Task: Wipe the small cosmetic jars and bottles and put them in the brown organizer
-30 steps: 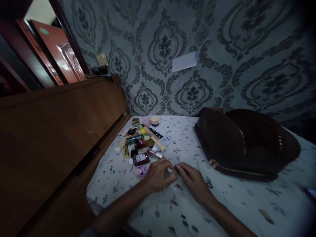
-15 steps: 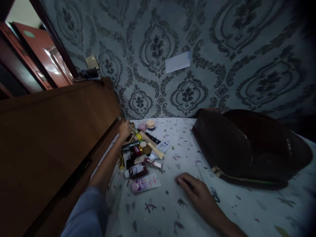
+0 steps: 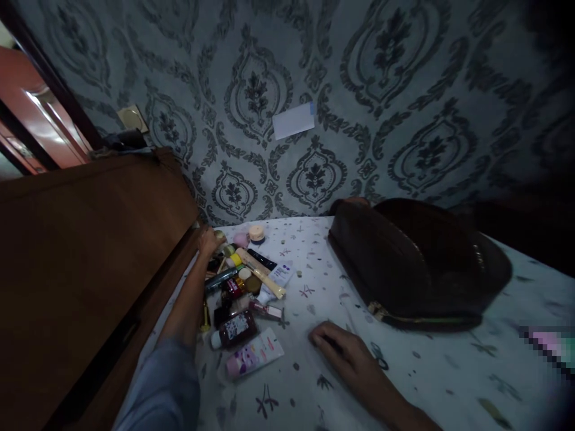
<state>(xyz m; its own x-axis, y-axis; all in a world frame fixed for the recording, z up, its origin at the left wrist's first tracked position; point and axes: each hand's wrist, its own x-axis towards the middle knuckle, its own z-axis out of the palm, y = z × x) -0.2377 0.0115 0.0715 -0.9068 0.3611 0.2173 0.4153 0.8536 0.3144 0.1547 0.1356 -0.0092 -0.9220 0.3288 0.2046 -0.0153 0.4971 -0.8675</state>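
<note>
My left hand (image 3: 209, 241) reaches to the far end of a heap of cosmetics, its fingers closed around a small round jar (image 3: 219, 234) that is partly hidden. Close by stand a pink item (image 3: 241, 240) and a cream-lidded jar (image 3: 257, 234). The heap holds a long beige tube (image 3: 260, 273), a black tube (image 3: 262, 259), a white tube (image 3: 282, 275) and a red-and-gold bottle (image 3: 234, 287). Nearer me lie a dark bottle with a white cap (image 3: 236, 329) and a pink-and-white tube (image 3: 255, 354). My right hand (image 3: 336, 347) rests on the sheet, fingers curled, with nothing visible in it.
A large dark brown bag (image 3: 381, 257) lies on the right of the patterned white sheet (image 3: 309, 377). A brown wooden board (image 3: 90, 239) borders the left side. Patterned wallpaper (image 3: 256, 96) covers the wall behind, with a white paper (image 3: 294, 121) on it.
The view has turned slightly right, so everything sits further left. My left hand stays at the far end of the heap by the small jar. My right hand remains curled on the sheet.
</note>
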